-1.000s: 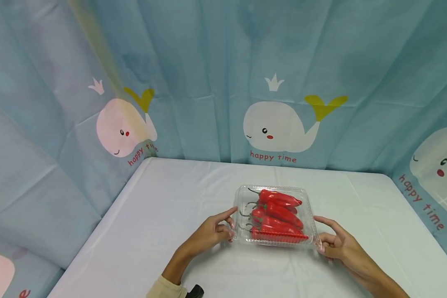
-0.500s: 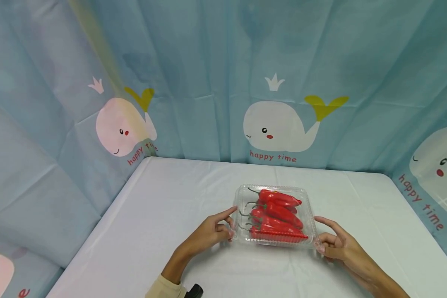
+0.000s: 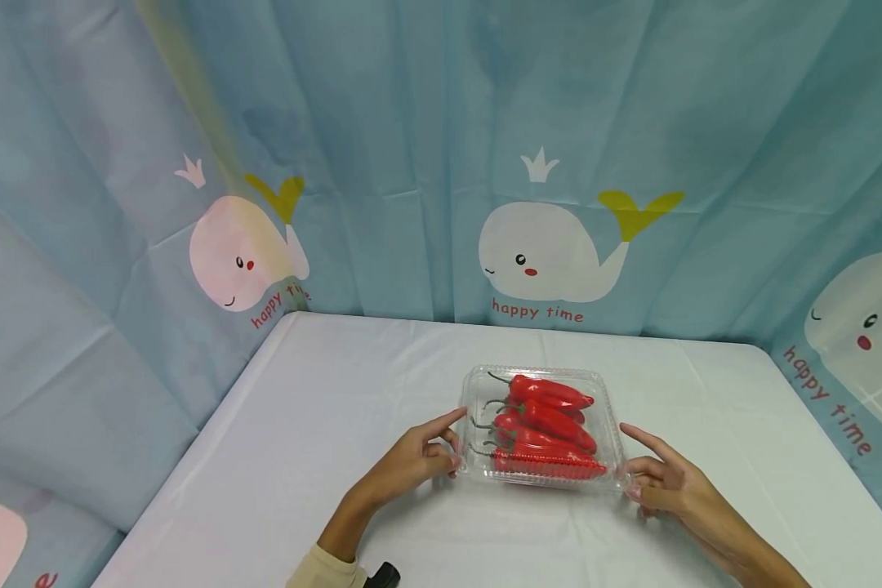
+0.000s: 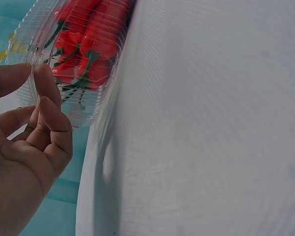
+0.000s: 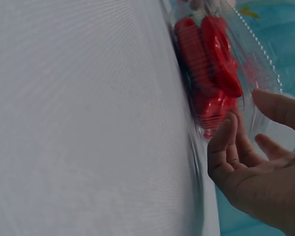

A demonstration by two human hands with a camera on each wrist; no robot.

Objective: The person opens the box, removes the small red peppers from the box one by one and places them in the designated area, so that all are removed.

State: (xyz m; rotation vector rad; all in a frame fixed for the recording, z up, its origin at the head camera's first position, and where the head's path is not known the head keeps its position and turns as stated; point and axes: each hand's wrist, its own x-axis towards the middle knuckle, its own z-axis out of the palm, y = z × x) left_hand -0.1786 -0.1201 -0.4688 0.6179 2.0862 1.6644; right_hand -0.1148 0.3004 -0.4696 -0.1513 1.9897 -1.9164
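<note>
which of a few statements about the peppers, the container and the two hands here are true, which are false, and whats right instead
1. The red peppers lie inside the clear container. True.
2. The left hand grips a pepper. False: it touches the container's left edge.
3. The right hand is at the container's right side. True.
4. The tablecloth is black. False: it is white.
5. The backdrop shows printed whales. True.

Red printed lettering (image 3: 537, 311) on the pale-blue fabric curtain (image 3: 371, 98) reads "happy time" below the white, olive-tailed cartoon whale (image 3: 540, 245); it repeats right of that whale and, fold-cut, left; farther lower left, "e".
</note>
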